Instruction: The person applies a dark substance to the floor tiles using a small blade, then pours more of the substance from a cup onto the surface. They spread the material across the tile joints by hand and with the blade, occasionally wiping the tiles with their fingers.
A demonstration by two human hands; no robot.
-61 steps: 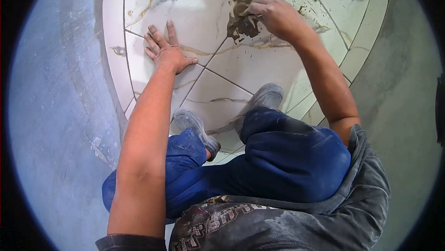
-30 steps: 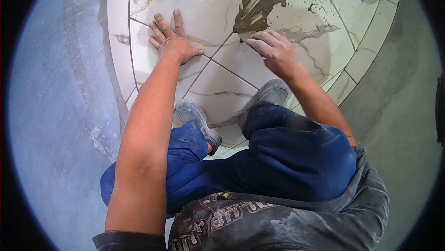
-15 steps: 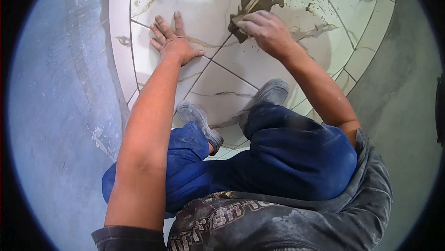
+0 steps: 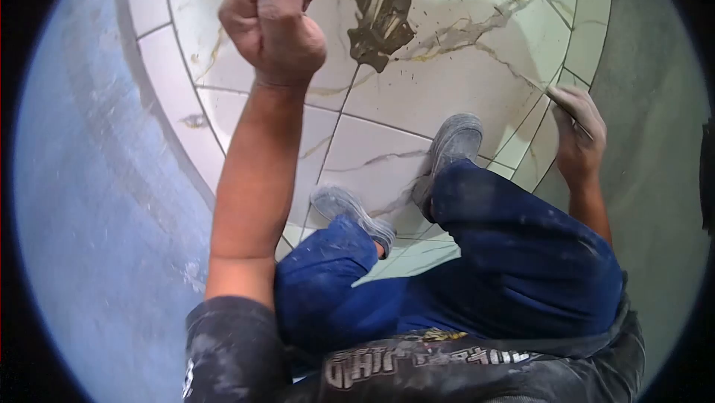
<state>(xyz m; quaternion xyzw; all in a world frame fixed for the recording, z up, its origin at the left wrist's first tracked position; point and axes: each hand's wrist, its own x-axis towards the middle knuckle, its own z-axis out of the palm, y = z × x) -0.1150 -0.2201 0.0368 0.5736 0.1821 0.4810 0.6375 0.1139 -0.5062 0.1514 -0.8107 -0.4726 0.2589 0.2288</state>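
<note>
My left hand is raised above the tiles at the upper left, its fingers curled into a fist with nothing visible in it. To the right, my right hand is near the border tiles, seen from the side with its fingers pressed together. Whatever it may hold is hidden. Wet brown grout lies smeared over a joint of the marble-patterned floor tiles, with splashes around it. Neither hand touches the grout.
My two dusty shoes stand on the tiles below the grout. Narrow border tiles curve along the left side and the right side. Beyond them are a bluish floor surface and a grey one.
My left hand has lifted off the tile and closed from spread fingers into a fist. My right hand has left the grout and moved right and down. The view has shifted slightly.
</note>
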